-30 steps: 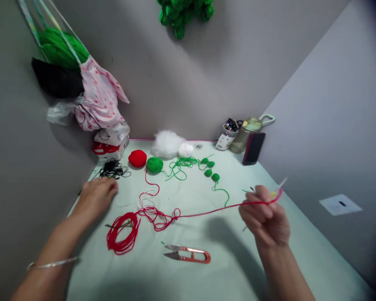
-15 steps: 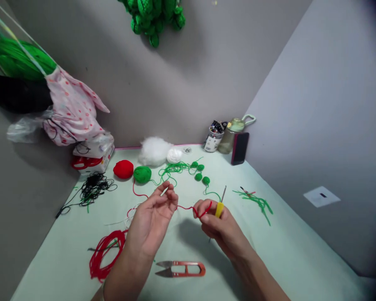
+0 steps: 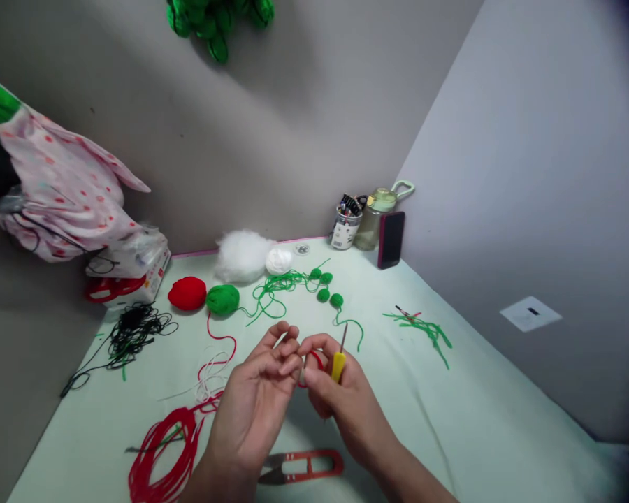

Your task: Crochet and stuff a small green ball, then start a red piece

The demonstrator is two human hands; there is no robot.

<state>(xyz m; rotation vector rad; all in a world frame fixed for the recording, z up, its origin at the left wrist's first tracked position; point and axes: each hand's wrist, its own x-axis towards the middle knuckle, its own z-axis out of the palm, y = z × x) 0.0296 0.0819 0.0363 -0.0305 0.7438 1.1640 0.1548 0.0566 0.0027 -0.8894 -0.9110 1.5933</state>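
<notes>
My right hand (image 3: 340, 391) is closed around a crochet hook (image 3: 338, 365) with a yellow handle, its metal tip pointing up. A short loop of red yarn (image 3: 316, 358) shows at the same hand's thumb and index finger. My left hand (image 3: 265, 388) is palm up with fingers curled in, its fingertips meeting those of my right hand at the yarn. How the yarn runs through the left fingers is mostly hidden. Below the hands lie orange thread snips (image 3: 338, 462), partly covered by my left wrist.
Left on the table are a red yarn coil (image 3: 136, 464), black yarn (image 3: 133, 335), a red ball (image 3: 187, 293) and a green ball (image 3: 223, 300). White stuffing (image 3: 244, 255) lies behind. Small green pieces (image 3: 336, 300), a phone (image 3: 391, 239) and green scraps (image 3: 432, 332) are further right.
My hands have come together; the stretch of red yarn that ran between them has closed up. The camera view has turned slightly, shifting the table things leftward.
</notes>
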